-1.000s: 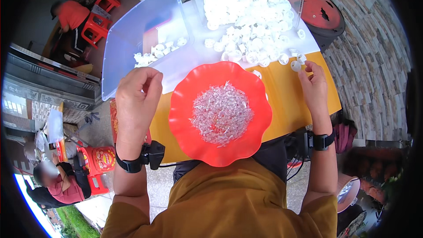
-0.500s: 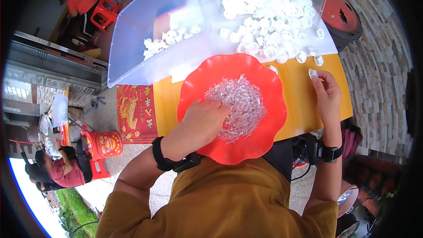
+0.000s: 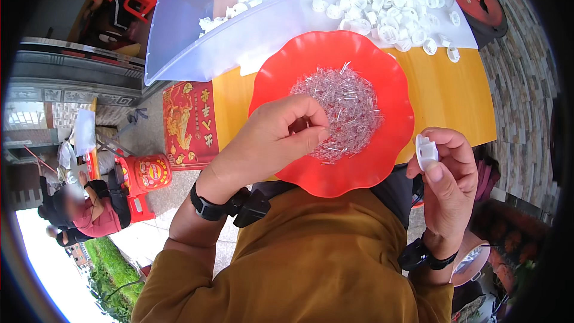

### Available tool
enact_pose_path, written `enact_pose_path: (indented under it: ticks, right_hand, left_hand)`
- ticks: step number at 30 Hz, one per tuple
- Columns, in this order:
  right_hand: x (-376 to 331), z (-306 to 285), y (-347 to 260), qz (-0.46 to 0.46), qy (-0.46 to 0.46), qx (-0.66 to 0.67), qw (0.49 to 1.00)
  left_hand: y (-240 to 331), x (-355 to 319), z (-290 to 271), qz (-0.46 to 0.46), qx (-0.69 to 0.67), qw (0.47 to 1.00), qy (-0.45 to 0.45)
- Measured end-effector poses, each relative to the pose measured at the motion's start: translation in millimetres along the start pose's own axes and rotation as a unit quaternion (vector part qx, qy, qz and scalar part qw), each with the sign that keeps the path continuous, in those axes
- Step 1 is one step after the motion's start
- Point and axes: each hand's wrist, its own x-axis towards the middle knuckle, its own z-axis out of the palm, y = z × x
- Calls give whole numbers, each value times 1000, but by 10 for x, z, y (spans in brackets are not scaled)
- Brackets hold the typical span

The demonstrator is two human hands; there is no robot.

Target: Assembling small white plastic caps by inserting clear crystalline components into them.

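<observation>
A red bowl with a wavy rim (image 3: 391, 81) sits at the table's near edge, holding a heap of small clear plastic pins (image 3: 344, 113). Over the left part of that heap is my left hand (image 3: 278, 134), thumb and forefinger pinched together. Whatever is between those fingertips is too small to make out. To the right of the bowl, my right hand (image 3: 449, 194) grips a round white plastic cap (image 3: 426, 153) by its edges, between thumb and fingers. The cap is tilted, with a raised square part facing the bowl.
Many white caps (image 3: 388, 0) lie piled on the far side of the table (image 3: 454, 96). A clear plastic bin (image 3: 179, 42) at far left holds several more. A red printed mat (image 3: 190, 125) hangs by the left edge. Other people sit further left, near red stools (image 3: 140, 0).
My left hand has risen off the clear pins, its pinch now showing. My right hand has come off the table toward me with the white cap. The whole view has shifted.
</observation>
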Motion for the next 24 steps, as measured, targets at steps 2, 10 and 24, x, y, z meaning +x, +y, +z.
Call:
enact_pose_path:
  ticks: [2, 10, 24]
  right_hand:
    - [-35, 114, 3, 27, -38, 49, 998]
    - [-67, 283, 55, 58, -129, 77, 987]
    - [-78, 322, 79, 30, -163, 62, 984]
  left_hand:
    - [82, -61, 33, -21, -135, 991, 2]
    - [356, -191, 129, 13, -337, 941, 16]
    - [358, -215, 210, 66, -377, 924, -8]
